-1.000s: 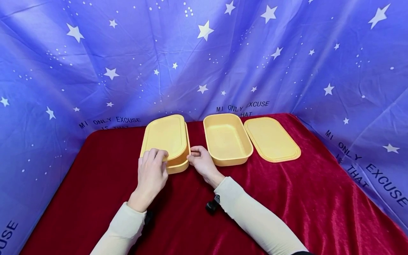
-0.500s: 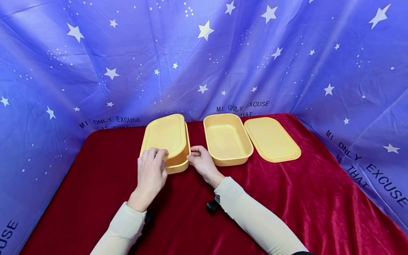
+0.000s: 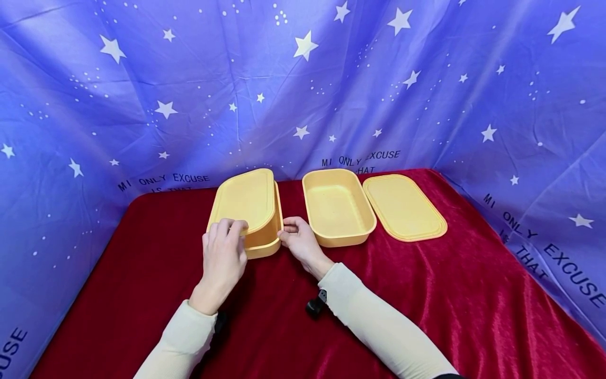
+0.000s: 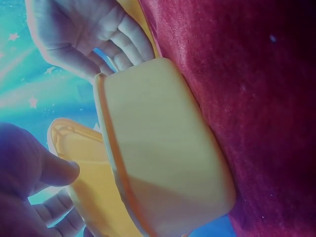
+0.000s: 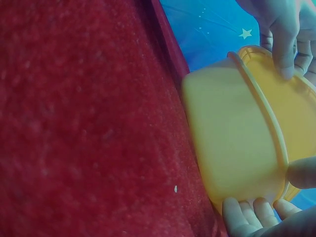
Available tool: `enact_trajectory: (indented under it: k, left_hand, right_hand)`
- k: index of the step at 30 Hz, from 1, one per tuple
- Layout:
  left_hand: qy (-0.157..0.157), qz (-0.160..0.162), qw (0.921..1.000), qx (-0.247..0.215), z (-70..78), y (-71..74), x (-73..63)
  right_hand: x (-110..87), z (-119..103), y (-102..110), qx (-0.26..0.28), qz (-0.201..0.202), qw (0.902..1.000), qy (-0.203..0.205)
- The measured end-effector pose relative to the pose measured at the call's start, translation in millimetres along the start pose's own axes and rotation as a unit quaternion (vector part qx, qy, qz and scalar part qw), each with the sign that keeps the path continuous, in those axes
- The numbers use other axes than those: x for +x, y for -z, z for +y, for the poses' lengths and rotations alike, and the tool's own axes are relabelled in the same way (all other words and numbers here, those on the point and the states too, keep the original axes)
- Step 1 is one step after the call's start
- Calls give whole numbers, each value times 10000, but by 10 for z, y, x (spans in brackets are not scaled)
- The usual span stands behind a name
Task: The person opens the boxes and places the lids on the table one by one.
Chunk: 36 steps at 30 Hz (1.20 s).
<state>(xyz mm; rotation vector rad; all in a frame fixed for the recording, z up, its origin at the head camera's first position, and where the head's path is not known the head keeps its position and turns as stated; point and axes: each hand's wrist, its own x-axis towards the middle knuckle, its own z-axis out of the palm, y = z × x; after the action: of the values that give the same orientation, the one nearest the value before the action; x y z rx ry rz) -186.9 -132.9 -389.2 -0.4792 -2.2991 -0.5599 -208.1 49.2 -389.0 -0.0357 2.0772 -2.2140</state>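
Note:
A yellow rectangular food container (image 3: 263,249) stands at the left with its matching lid (image 3: 245,199) tilted above it, the near edge raised. My left hand (image 3: 222,258) pinches that raised edge; the left wrist view shows the thumb on the underside of the lid (image 4: 94,173). At the container's near right corner, my right hand (image 3: 304,244) holds the wall. In the right wrist view its thumb lies at the rim and its fingers touch the outside of the container (image 5: 237,138). A dark gap shows between lid and rim at the front and right.
A second yellow container (image 3: 338,210), uncovered, stands just right of my right hand. Beside it another yellow lid (image 3: 407,208) lies flat. Everything rests on a red velvet cloth (image 3: 407,295). A blue star-patterned curtain (image 3: 265,68) hangs behind the table and along both sides.
My left hand has raised the lid's near edge slightly and shifted a little left and up, widening the gap. The right hand and the other container and lid have not moved.

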Motion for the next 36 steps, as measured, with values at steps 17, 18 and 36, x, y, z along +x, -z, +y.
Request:
enact_trajectory:
  k: [17, 18, 36]
  left_hand:
    - [171, 248, 9995, -90, 21, 0, 8]
    - [173, 261, 9995, -95, 21, -2, 5]
    - [255, 256, 9993, -129, 34, 14, 6]
  right_hand:
    - [168, 240, 18, 10, 162, 9998, 114]
    - [169, 240, 19, 16, 162, 9998, 116]
    - [181, 237, 27, -10, 93, 10000, 14]
